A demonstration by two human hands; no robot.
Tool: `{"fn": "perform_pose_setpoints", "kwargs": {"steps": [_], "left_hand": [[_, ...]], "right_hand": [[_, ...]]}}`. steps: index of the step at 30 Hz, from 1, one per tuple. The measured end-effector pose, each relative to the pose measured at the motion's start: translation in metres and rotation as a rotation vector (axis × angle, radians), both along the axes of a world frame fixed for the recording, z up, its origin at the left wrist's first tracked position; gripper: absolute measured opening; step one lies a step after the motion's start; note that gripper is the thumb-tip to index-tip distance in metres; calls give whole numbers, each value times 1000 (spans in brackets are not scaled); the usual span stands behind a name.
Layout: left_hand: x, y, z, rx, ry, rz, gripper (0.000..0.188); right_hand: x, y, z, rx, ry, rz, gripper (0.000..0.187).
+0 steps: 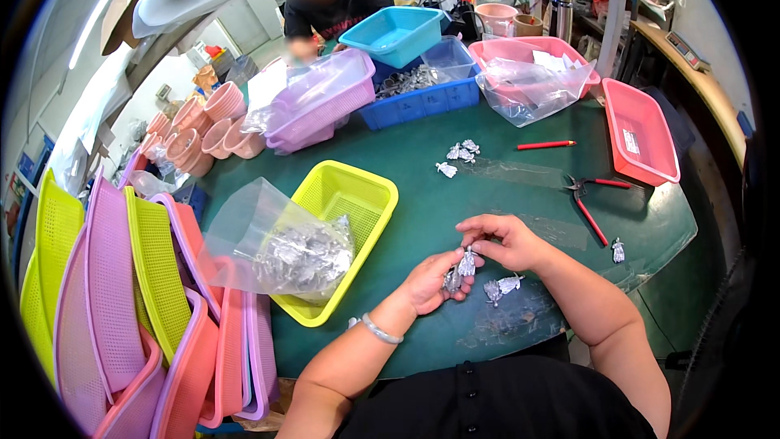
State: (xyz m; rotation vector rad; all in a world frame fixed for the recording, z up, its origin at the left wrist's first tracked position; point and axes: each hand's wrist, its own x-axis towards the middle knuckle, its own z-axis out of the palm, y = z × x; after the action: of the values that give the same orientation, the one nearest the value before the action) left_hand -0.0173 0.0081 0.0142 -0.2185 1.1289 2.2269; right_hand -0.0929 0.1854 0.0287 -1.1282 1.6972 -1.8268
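Small silver metal pieces (465, 264), shaped like little figures, are in my left hand (431, 283), its fingers closed around them. Thumb and fingers of my right hand (505, 241) pinch the top of one of these. On the green table (422, 223), right beside my hands, lie a few matching silver pieces (502, 288). Another single piece (618, 250) rests at the right. Farther off sits a small group of them (464, 151). To my left, a clear bag of silver pieces (305, 258) slumps in a yellow-green basket (382, 203).
Red-handled pliers (580, 189) lie open at the right, with a red pen-like tool (546, 145) beyond. A pink tray (642, 134) sits near the right edge. Stacked colored baskets (166, 276) crowd the left. A blue bin (422, 107) stands at the back, near another person (349, 0).
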Motion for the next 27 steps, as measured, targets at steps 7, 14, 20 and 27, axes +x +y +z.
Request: {"fn": "perform_pose_setpoints", "kwargs": {"steps": [7, 14, 20, 27], "left_hand": [[0, -1, -1, -10, -4, 0, 37], [0, -2, 3, -5, -9, 2, 36], [-1, -1, 3, -9, -18, -2, 36], [0, -3, 4, -5, -13, -9, 37]], "right_hand": [[-1, 0, -3, 19, 65, -28, 35], [-2, -1, -4, 39, 77, -46, 33], [-2, 0, -4, 25, 53, -26, 33], [0, -1, -2, 37, 42, -34, 33]]}}
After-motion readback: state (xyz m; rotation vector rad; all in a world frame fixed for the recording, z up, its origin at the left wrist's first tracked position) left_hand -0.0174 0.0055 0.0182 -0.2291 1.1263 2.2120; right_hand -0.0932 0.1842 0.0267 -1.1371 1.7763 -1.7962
